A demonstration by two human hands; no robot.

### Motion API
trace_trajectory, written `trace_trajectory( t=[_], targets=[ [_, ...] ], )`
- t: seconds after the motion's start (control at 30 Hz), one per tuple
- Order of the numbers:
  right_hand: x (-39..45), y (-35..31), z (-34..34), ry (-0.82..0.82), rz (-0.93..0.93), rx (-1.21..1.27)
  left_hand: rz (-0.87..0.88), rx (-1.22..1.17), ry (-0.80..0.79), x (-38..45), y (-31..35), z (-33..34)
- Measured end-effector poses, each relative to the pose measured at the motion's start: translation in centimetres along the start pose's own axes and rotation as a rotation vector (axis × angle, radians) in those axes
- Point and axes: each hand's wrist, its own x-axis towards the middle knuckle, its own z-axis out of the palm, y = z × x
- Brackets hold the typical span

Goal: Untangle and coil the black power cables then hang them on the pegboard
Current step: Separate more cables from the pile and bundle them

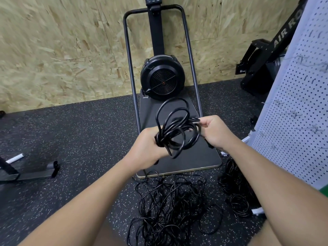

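Observation:
A black power cable (174,121), wound into several loose loops, hangs in the air between my hands. My left hand (148,145) grips the bundled side of the loops in its fist. My right hand (212,129) pinches the cable's end near the plug at the loops' right side. Below, on the speckled floor, lies a large tangled heap of black cables (168,208). A second, smaller pile of black cables (236,189) lies to its right. The white pegboard (300,110) with wire hooks stands at the right edge.
A black fan exercise machine (162,77) with a metal frame and flat base plate (198,160) stands straight ahead against the OSB wall. Another black machine (262,59) leans at the back right. A black metal foot (35,173) lies at the left.

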Motion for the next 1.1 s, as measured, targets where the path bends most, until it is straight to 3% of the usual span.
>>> trace_trajectory(
  t=[0.1, 0.2, 0.3, 0.47, 0.67, 0.87, 1.1],
  targets=[
    [-0.7, -1.3, 0.8, -0.020, 0.025, -0.081, -0.115, -0.037, 0.208, 1.1, -1.3, -0.3],
    [-1.3, -1.6, 2.3, -0.041, -0.011, -0.227, -0.275, -0.027, 0.318, 2.0, -3.1, -0.3],
    [-1.9, -1.9, 3.2, -0.059, -0.033, -0.341, -0.432, -0.055, 0.337, 2.4, -4.6, 0.1],
    [-3.3, -4.0, 5.1, -0.137, -0.075, -0.346, -0.536, 0.054, 0.330, 2.5, -6.1, -0.2],
    [-4.4, -6.1, 7.4, -0.197, -0.181, -0.455, -0.583, 0.235, 0.291, 2.8, -6.9, 0.3],
    [-5.4, -6.0, 8.3, -0.262, -0.445, -0.945, -0.551, 0.589, 0.142, 2.0, -8.6, 0.2],
    [-5.0, -7.4, 5.8, -0.328, -0.441, -0.593, -0.333, 0.891, -0.115, 1.0, -7.7, 4.0]
  ],
)
